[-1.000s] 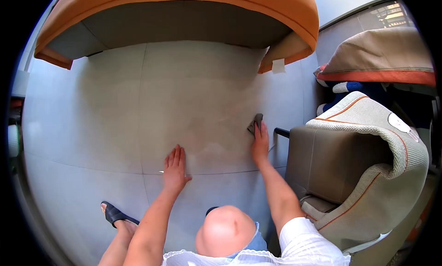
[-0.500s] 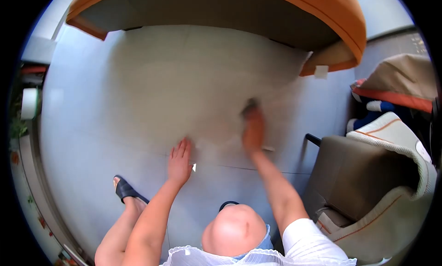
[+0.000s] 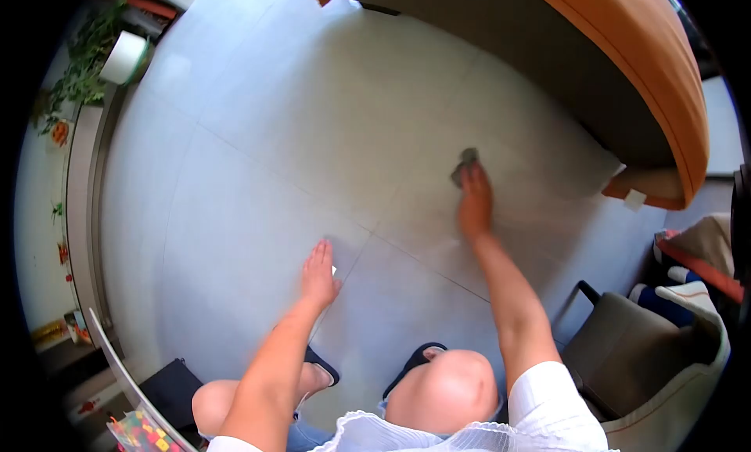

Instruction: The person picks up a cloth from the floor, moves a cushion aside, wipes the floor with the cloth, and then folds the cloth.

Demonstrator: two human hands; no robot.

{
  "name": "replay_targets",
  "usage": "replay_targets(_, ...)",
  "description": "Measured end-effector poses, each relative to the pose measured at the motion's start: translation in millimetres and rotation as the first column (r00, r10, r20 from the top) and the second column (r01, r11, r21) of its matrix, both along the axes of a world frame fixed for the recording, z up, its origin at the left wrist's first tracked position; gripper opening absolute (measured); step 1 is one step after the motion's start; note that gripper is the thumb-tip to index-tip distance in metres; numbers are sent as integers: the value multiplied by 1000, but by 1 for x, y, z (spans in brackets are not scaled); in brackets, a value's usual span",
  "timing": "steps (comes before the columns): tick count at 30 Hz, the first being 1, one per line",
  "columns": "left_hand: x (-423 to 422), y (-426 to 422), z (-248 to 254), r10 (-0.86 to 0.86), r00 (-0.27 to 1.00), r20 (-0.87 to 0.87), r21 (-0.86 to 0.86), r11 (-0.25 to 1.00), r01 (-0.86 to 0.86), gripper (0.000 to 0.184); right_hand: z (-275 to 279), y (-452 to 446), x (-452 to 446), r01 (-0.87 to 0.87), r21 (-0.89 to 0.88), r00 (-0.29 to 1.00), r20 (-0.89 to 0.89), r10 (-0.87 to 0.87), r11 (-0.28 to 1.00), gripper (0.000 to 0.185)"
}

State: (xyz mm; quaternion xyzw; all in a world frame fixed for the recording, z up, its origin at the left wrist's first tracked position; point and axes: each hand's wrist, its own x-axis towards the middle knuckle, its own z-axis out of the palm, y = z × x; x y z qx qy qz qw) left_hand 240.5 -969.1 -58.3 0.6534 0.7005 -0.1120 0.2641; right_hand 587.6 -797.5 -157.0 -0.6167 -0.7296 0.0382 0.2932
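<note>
A dark grey cloth lies crumpled on the pale tiled floor, well ahead of the person and right of the middle of the view. Its long axis, as far as the soft, slightly blurred shape shows, runs steeply from lower left to upper right; the narrower far end points away from the person, leaning a little right, while the near end spreads to the left of the fingers. The right hand holds it beneath the fingertips, the fingers stretched forward and angled slightly left, so that hand and cloth lean opposite ways; the thumb is hidden, and how tightly it grips cannot be told. The left hand is empty and spread flat, palm down, its fingers close together and pointing forward, the thumb out to the right. A small white piece shows just beside that thumb. The cloth sits farther forward than the left hand and well apart from it, near the shaded floor before the orange-edged furniture. A grey chair stands to the right, beyond the right forearm
</note>
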Motion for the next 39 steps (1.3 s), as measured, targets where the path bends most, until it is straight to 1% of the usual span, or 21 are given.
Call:
replay_targets(1, 0, -3, -7, 65, 998, 21, 8, 998, -65, 94, 22, -9, -31, -156, -342, 870, -492, -35, 927, 34)
replay_targets(2, -3, -9, -12, 135, 990, 42, 12, 991, -136, 95, 43, -34, -71, -443, -526, 540, -803, -251, 726, 36)
replay_targets(4, -15, -30, -17, 190, 978, 84, 24, 981, -193, 98, 4, -107, -127, -676, -306, 681, -606, 410, 671, 39)
replay_targets(5, -19, -36, -18, 206, 972, 111, 39, 977, -212, 100, 19, -133, -140, -797, -398, 585, -699, 412, 455, 43)
replay_targets(6, -25, -42, -12, 225, 964, 139, 28, 973, -231, 102, 5, -145, -143, -926, -236, 377, -503, 778, 295, 43)
replay_targets(8, -38, -52, -8, 265, 953, 147, 33, 962, -272, 104, 28, -105, -136, -856, -374, 516, -592, 619, 356, 39)
replay_targets(10, -56, -59, -9, 309, 938, 154, 44, 947, -319, 105, 15, -44, -117, -676, -252, 729, -86, 680, 693, 34)
replay_targets(11, -67, -58, -14, 332, 929, 162, 74, 935, -347, 105, 31, -5, -117, -422, -443, 696, -717, -31, 791, 33)
replay_targets(12, -78, -61, -20, 357, 919, 167, 98, 922, -375, 105, 20, 35, -97, -272, -70, 951, -175, 257, 960, 33)
replay_targets(14, -92, -62, -31, 420, 889, 184, 130, 886, -445, 103, -7, 80, -103, -54, 48, 997, -57, 56, 997, 32)
replay_targets(16, -97, -64, -34, 415, 886, 205, 169, 877, -450, 106, -19, 67, -150, -242, -59, 929, -304, 213, 969, 33)
replay_targets(20, -89, -75, -26, 411, 884, 223, 148, 882, -448, 108, -3, -82, -235, -838, -179, 535, -452, 713, 516, 34)
replay_targets(22, -86, -70, -11, 409, 887, 215, 111, 892, -438, 108, 20, -121, -231, -943, -248, 290, -295, 910, 220, 35)
replay_targets(23, -88, -71, -4, 416, 887, 203, 93, 893, -440, 109, 26, -113, -228, -925, -346, 316, -473, 823, 157, 35)
replay_targets(25, -95, -77, -5, 457, 879, 138, 94, 877, -471, 111, 28, -63, -220, -869, -405, 491, -637, 595, 283, 35)
replay_targets(28, -112, -88, -8, 571, 818, 69, 54, 817, -575, 111, 26, 40, -228, -620, -312, 580, -800, 153, 720, 37)
replay_targets(30, -121, -96, -8, 652, 756, 55, 12, 757, -653, 114, 1, 78, -252, -301, -68, 952, 28, 304, 951, 36)
replay_targets(32, -129, -105, -5, 671, 740, 39, -18, 741, -671, 118, 2, 65, -312, -391, -52, 920, -63, 388, 919, 39)
replay_targets(34, -134, -111, 2, 628, 778, 29, -34, 778, -627, 121, -2, 14, -359, -689, -110, 712, -281, 643, 716, 40)
replay_targets(36, -136, -117, -1, 638, 770, 35, -2, 770, -638, 124, -7, -59, -363, -921, -232, 387, -434, 813, 314, 40)
replay_targets(39, -144, -113, -7, 655, 754, 47, 95, 749, -656, 131, 16, -86, -340, -924, -348, -36, -334, 942, -158, 39)
